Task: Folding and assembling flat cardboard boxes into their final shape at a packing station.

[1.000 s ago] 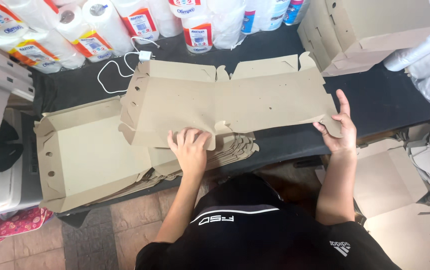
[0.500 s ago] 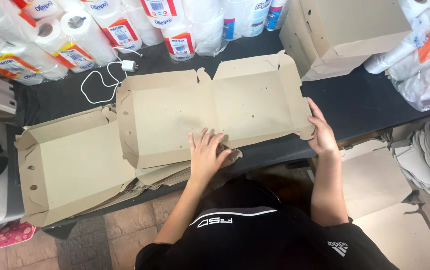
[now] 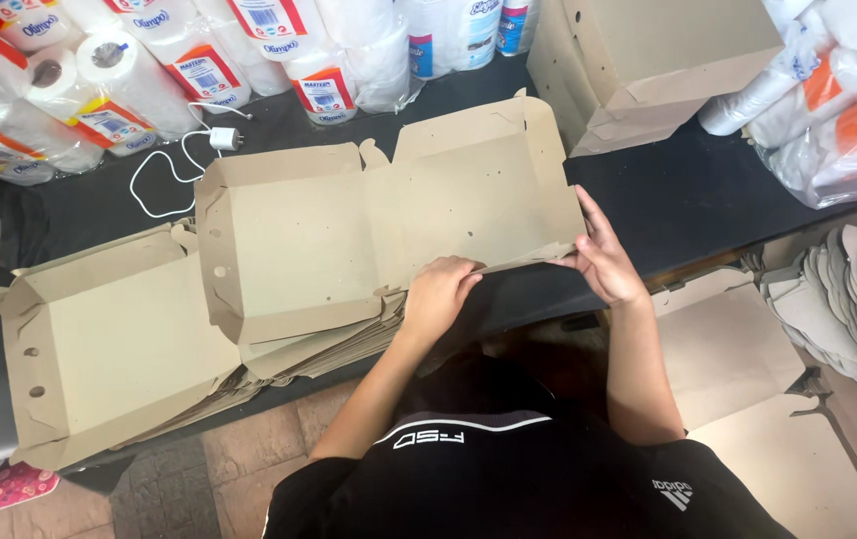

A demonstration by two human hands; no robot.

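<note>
Cardboard, a flat brown die-cut box blank (image 3: 379, 230), lies on the dark worktop (image 3: 678, 200) with its long axis left to right, near flap toward the person. Left hand (image 3: 435, 299) presses curled fingers on that flap's crease; right hand (image 3: 603, 262) pinches the flap edge just right of it. Folding well likely means keeping the crease pinned while lifting evenly.

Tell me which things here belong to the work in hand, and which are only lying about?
In the work:
- left hand and right hand, both on the near edge of the flat cardboard box blank
- stack of blanks under it

Lying about:
- paper towel rolls
- white charger cable
- made-up box
</note>
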